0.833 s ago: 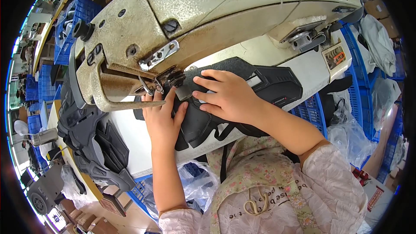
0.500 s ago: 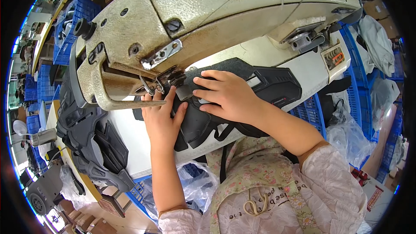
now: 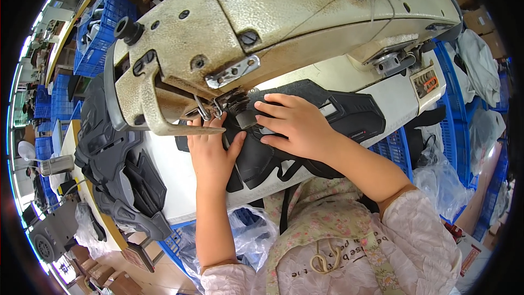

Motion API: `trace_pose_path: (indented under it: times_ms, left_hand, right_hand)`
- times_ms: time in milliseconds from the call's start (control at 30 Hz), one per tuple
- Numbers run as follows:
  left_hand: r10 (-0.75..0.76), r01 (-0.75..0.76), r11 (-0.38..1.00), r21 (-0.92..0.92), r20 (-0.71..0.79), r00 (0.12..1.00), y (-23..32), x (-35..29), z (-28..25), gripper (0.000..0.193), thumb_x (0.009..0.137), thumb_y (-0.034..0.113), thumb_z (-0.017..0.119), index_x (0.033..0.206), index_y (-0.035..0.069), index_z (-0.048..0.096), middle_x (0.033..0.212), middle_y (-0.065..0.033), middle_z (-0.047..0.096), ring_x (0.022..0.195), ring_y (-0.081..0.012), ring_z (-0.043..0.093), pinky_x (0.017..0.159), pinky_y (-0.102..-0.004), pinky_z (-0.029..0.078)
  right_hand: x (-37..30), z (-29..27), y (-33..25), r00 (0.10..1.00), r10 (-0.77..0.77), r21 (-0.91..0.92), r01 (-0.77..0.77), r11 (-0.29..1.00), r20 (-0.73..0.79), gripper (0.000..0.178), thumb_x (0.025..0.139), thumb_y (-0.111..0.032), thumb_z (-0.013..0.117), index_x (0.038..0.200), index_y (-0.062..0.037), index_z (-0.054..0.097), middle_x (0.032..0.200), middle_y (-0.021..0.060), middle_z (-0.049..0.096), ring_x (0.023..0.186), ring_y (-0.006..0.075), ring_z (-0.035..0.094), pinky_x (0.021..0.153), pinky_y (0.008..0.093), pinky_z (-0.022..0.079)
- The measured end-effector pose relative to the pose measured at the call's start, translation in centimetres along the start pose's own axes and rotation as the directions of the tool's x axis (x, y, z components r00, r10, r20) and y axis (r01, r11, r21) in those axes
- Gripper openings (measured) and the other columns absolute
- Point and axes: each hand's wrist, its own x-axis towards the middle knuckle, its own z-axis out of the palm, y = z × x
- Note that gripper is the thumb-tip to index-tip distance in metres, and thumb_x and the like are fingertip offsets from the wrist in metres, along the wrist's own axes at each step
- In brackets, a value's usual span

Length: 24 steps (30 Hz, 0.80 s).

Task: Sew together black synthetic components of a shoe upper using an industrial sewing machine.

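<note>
A black moulded panel piece with straps (image 3: 256, 166) lies on the white bed under the needle area of a cream sewing machine (image 3: 169, 43). My left hand (image 3: 210, 155) rests on the piece left of the dark cylindrical part (image 3: 244, 116) by the needle. Its fingers are stretched forward, thumb apart, and the fingertips are partly hidden behind the metal guard arm (image 3: 185, 129). On the other side, my right hand (image 3: 297, 125) lies over the piece with fingers spread toward that cylinder. Neither hand grips anything. The needle point itself is hidden.
More black moulded pieces (image 3: 109, 147) are heaped at the left end of the machine bed. Blue crates (image 3: 396, 145) and clear plastic bags (image 3: 439, 183) stand at the right. Another plastic bag (image 3: 248, 240) hangs below the bed's near edge.
The whole view has shifted, so the machine sits a little farther right and lower in the picture. Both hands keep nearly the same places on the black piece.
</note>
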Motion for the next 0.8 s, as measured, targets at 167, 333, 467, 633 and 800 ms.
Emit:
trace_pose_path:
  times_ms: [167,333,467,633,800]
  left_hand:
    - [-0.041,0.042,0.999,-0.011,0.048,0.998,-0.15,-0.27,-0.11,0.054,0.078,0.028,0.078,0.116,-0.005,0.057,0.128,-0.0209,0.059,0.124,-0.0443,0.047,0.105,-0.0525,0.034]
    - [-0.066,0.068,0.998,-0.020,0.074,0.995,-0.30,-0.22,-0.04,0.061,0.079,0.029,0.077,0.125,-0.005,0.056,0.132,-0.0207,0.058,0.127,-0.0422,0.047,0.110,-0.0509,0.032]
    - [-0.069,0.069,0.998,0.003,0.105,0.992,-0.24,-0.10,-0.13,0.066,0.080,0.032,0.076,0.131,-0.005,0.054,0.137,-0.0208,0.054,0.131,-0.0399,0.045,0.112,-0.0485,0.031]
    - [-0.067,0.065,0.998,0.020,0.126,0.990,-0.22,0.08,-0.28,0.067,0.081,0.034,0.075,0.132,-0.005,0.054,0.140,-0.0204,0.052,0.132,-0.0395,0.044,0.112,-0.0479,0.031]
    - [-0.072,0.070,0.997,0.014,0.137,0.988,-0.09,0.32,-0.43,0.065,0.082,0.032,0.074,0.130,-0.007,0.054,0.140,-0.0210,0.052,0.132,-0.0405,0.044,0.112,-0.0481,0.031]
  right_hand:
    - [0.15,-0.13,-0.13,1.000,-0.008,-0.015,0.008,1.000,-0.009,0.036,0.079,-0.031,0.073,0.106,-0.0072,0.070,0.126,0.0069,0.062,0.123,0.0274,0.052,0.097,0.0411,0.047]
    - [0.09,-0.05,-0.10,1.000,0.001,-0.015,0.000,1.000,0.006,0.037,0.079,-0.031,0.073,0.108,-0.0078,0.069,0.127,0.0063,0.062,0.123,0.0270,0.052,0.097,0.0412,0.047]
    - [0.07,-0.11,-0.12,1.000,0.001,-0.019,-0.001,1.000,0.009,0.037,0.079,-0.030,0.074,0.108,-0.0081,0.069,0.127,0.0057,0.062,0.123,0.0266,0.052,0.097,0.0412,0.047]
    - [0.10,-0.17,-0.22,1.000,0.003,-0.024,-0.003,1.000,-0.002,0.037,0.079,-0.030,0.074,0.108,-0.0082,0.069,0.127,0.0058,0.062,0.123,0.0263,0.052,0.097,0.0409,0.047]
    - [0.07,-0.07,-0.20,1.000,0.007,-0.043,-0.007,0.999,-0.013,0.036,0.080,-0.032,0.073,0.107,-0.0079,0.070,0.127,0.0061,0.062,0.123,0.0262,0.052,0.097,0.0405,0.047]
